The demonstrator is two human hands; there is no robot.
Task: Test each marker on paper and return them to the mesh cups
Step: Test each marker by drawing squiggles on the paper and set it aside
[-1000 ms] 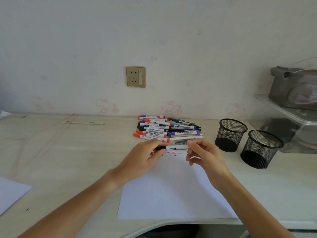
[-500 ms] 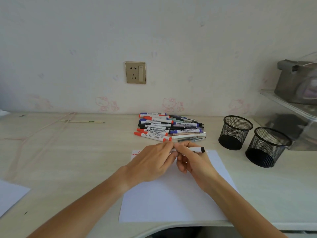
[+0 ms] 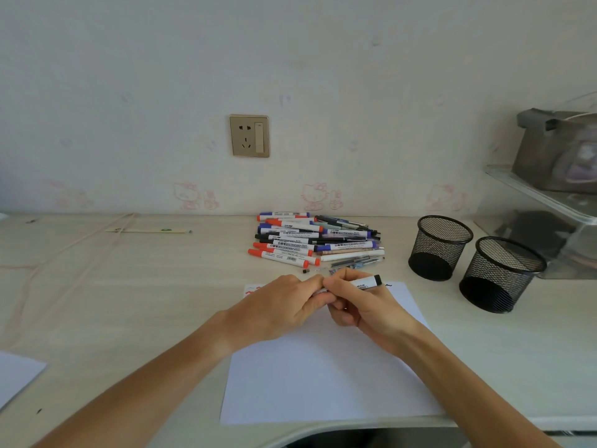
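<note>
Paper (image 3: 323, 376): flat white sheet on pale table (image 3: 129, 302).
Hands: left hand (image 3: 281, 308) and right hand (image 3: 361, 308) both pinch one marker (image 3: 366, 282), now closer together, above paper's far edge.
Pile (image 3: 310, 242): slim plastic markers.
Cups (image 3: 441, 247): two black mesh cylinders, unmoved.

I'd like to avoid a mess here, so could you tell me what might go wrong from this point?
Both hands, left and right, hold one black-ended marker above the paper. If the cap comes off with a jerk, ink may streak the sheet or the fingers. The pile of markers lies just behind, so a swinging hand could scatter it.
</note>
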